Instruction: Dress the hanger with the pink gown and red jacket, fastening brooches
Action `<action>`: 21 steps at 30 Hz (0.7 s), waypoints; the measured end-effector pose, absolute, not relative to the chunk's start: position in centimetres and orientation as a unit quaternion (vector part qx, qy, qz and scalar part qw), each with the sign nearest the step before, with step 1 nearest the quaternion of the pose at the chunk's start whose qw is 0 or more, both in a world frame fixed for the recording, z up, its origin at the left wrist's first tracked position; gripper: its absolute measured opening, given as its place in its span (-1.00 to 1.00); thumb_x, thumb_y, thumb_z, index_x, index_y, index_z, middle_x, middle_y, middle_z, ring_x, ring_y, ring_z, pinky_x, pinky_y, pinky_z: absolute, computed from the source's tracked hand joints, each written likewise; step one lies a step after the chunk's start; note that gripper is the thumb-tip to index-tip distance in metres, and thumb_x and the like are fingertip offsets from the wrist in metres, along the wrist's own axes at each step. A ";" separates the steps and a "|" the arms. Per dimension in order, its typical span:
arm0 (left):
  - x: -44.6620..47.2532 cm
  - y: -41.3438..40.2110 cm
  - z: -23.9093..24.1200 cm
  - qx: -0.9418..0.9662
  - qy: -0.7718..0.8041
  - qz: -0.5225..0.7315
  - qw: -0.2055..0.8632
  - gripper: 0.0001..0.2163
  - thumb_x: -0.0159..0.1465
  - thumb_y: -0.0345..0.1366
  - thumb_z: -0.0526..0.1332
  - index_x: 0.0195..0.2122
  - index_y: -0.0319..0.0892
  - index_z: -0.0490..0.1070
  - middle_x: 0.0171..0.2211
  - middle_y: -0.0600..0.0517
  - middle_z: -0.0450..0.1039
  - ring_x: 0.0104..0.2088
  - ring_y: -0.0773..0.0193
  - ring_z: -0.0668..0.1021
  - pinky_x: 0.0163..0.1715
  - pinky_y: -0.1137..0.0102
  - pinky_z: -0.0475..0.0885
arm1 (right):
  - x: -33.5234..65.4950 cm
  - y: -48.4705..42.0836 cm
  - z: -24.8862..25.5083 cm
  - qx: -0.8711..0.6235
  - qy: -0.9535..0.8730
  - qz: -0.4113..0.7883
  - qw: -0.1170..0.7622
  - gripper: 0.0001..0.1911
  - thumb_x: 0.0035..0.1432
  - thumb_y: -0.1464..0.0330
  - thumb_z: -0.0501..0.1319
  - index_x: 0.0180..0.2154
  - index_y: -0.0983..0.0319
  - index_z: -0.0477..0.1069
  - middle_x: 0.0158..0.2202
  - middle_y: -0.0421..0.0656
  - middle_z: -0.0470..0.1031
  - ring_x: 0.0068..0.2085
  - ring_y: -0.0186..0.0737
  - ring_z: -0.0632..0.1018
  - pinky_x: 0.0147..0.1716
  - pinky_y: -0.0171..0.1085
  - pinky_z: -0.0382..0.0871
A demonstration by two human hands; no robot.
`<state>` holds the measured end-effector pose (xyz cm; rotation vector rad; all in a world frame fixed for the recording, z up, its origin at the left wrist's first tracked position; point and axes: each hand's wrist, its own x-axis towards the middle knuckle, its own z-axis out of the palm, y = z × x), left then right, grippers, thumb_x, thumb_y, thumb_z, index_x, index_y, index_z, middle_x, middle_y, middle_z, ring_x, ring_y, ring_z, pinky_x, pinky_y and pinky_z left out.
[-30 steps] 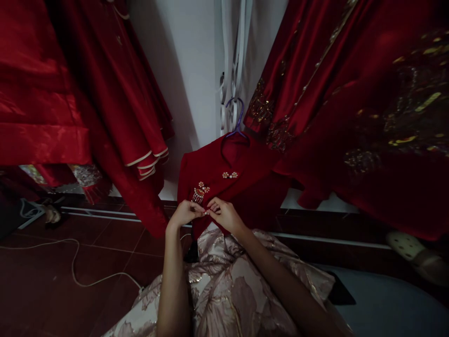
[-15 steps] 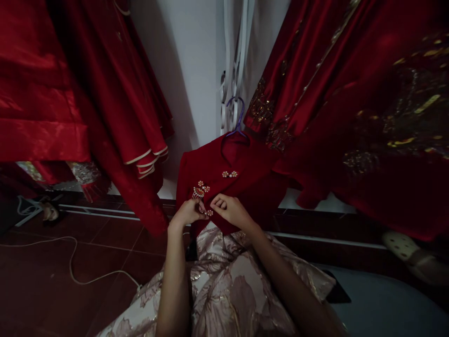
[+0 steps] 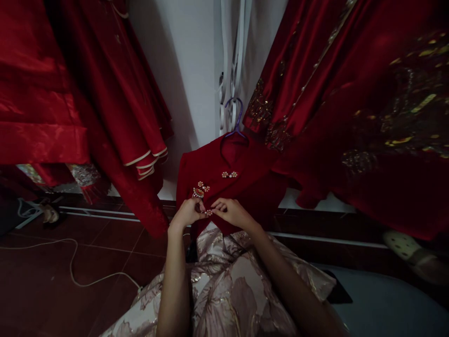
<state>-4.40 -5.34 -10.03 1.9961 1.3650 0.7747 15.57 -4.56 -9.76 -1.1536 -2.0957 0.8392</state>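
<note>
A dark red jacket (image 3: 259,187) hangs on a purple hanger (image 3: 239,121) in front of me. At its lower front, my left hand (image 3: 185,214) pinches the left end of a small beaded flower clasp (image 3: 208,213). From the other side my right hand (image 3: 234,214) has its thumb and fingers closed at the clasp's right end. Just above my left hand, a beaded brooch with dangling strands (image 3: 198,192) rests on the cloth, with flower ornaments (image 3: 203,186) beside it. Higher up, another flower clasp (image 3: 229,175) spans the front.
Red garments (image 3: 133,107) hang on the left, and red ones with gold trim (image 3: 315,61) on the right. A pale cable (image 3: 72,262) runs over the tiled floor (image 3: 115,252). Patterned fabric (image 3: 238,290) covers my lap. One light clog (image 3: 401,245) lies at right.
My right hand has moved slightly down and left, and its fingertips now meet the clasp. My left hand has stayed at the clasp.
</note>
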 end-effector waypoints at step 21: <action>-4.2 -5.4 -9.8 0.701 0.528 0.342 0.335 -0.72 -0.07 -0.15 0.34 -0.43 -0.24 0.41 -0.48 0.05 0.45 -0.49 0.40 0.45 -0.49 0.52 0.32 | 14.9 -4.0 -11.5 -0.406 -0.743 0.401 0.348 -0.73 -0.09 0.26 0.31 -0.36 0.28 0.38 -0.39 -0.11 0.51 -0.34 -0.29 0.53 -0.29 -0.27 0.44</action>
